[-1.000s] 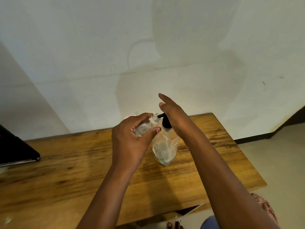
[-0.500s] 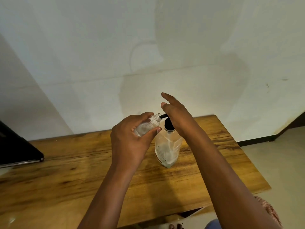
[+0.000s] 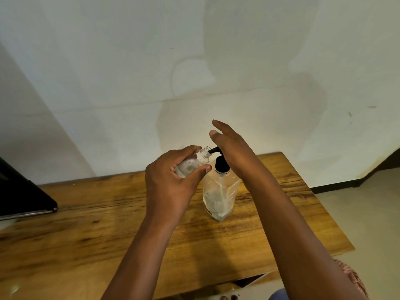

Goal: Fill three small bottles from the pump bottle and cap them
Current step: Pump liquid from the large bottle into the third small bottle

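The left hand (image 3: 171, 182) is gripping a small clear bottle (image 3: 191, 164), its fingers and thumb curling round the body so that the thumb tip is lying along the near side and the fingertips are wrapping over the top. The small bottle is being held tilted, raised above the table (image 3: 108, 224), with its uncapped neck pointing right and meeting the tip of the black spout on the pump bottle (image 3: 219, 191). The pump bottle is standing upright on the table, toward the back edge and somewhat right of the middle; its clear body is looking crumpled, with a little residue showing inside, and its black pump head (image 3: 220, 164) is sitting under the right hand (image 3: 233, 150). That hand is lying flat across the pump head, palm down, its fingers straight and held close together, pointing away toward the pale wall (image 3: 194, 61). Whether the palm is pressing hard or only resting there cannot be told. At the left edge of the table a dark flat object (image 3: 21, 195) is sitting, partly cut off by the frame.
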